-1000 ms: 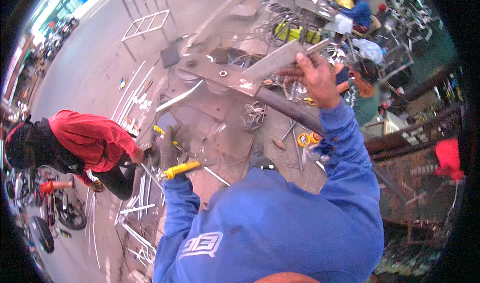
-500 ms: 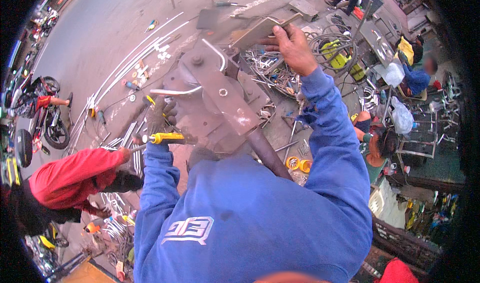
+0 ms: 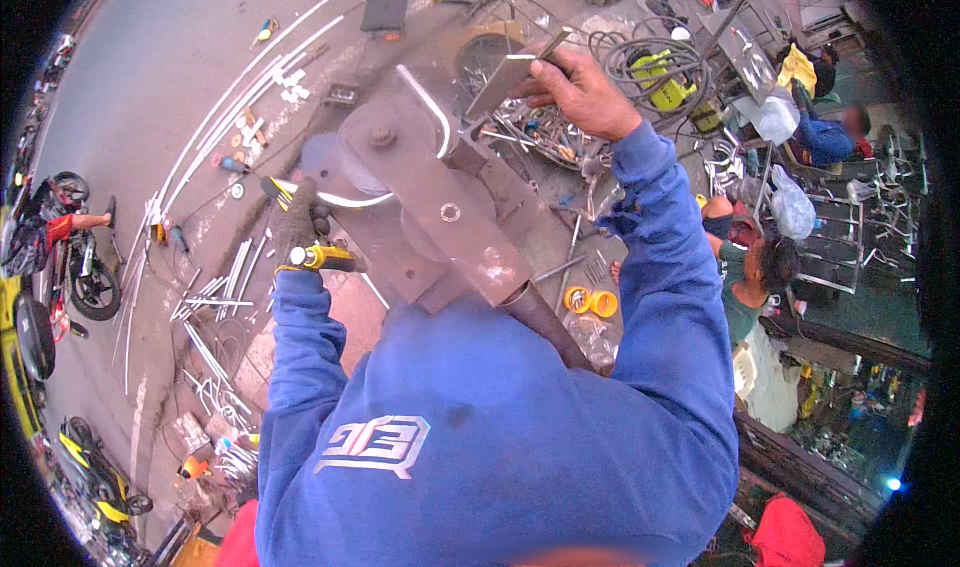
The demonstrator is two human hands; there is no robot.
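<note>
A heavy steel bender (image 3: pixel 440 197) stands in front of me, with a thick lever pipe (image 3: pixel 545 322) running back toward my body. A shiny metal tube (image 3: pixel 430 102) curves round its die; its other end (image 3: pixel 355 201) points left. My left hand (image 3: pixel 292 215), in a dark glove, is closed at that end, its grip partly hidden. A black-and-yellow striped item (image 3: pixel 279 192) shows beside the glove. By the left wrist is a yellow-handled tool (image 3: pixel 325 257). Bare, my right hand (image 3: pixel 585 92) grips a flat steel plate (image 3: pixel 500 85) at the bender's far right.
Long tubes (image 3: pixel 240 117) and cut pieces (image 3: pixel 215 367) lie on the left floor. Past the bender are a tray of metal parts (image 3: pixel 545 132) and a green machine with coiled cables (image 3: pixel 660 77). Yellow round containers (image 3: pixel 590 301) lie right; people sit nearby. A motorcycle (image 3: pixel 90 257) stands left.
The co-worker in red has left my left side; only some red cloth shows at the lower edge. My view has shifted, and the gloved left hand now meets the tube's left end.
</note>
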